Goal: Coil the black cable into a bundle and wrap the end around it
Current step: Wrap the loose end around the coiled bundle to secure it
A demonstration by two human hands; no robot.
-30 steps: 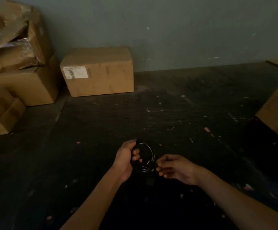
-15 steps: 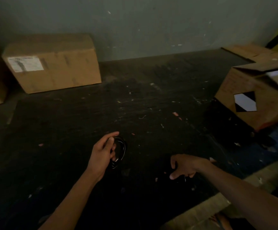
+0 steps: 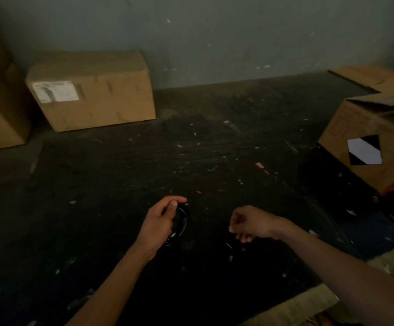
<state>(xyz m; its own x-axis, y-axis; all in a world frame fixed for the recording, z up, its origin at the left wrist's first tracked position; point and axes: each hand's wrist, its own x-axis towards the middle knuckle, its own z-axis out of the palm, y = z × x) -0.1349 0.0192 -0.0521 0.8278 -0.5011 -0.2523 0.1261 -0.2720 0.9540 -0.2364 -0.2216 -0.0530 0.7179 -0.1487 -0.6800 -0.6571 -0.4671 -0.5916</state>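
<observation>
One coiled black cable [image 3: 181, 221], low centre of frame, gripped in left hand [image 3: 159, 223], fingers curled round it. Right hand [image 3: 253, 223] now apart, fingers loosely pinched; contents unclear. Bundle formed; end-wrap apparently pending.

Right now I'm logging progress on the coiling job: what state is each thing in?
black cable: coiled into a bundle, gripped in the left hand
left hand: closed on the coil
right hand: loosely curled, apart from the coil; too dark to tell if it holds anything
labelled box: closed
</observation>
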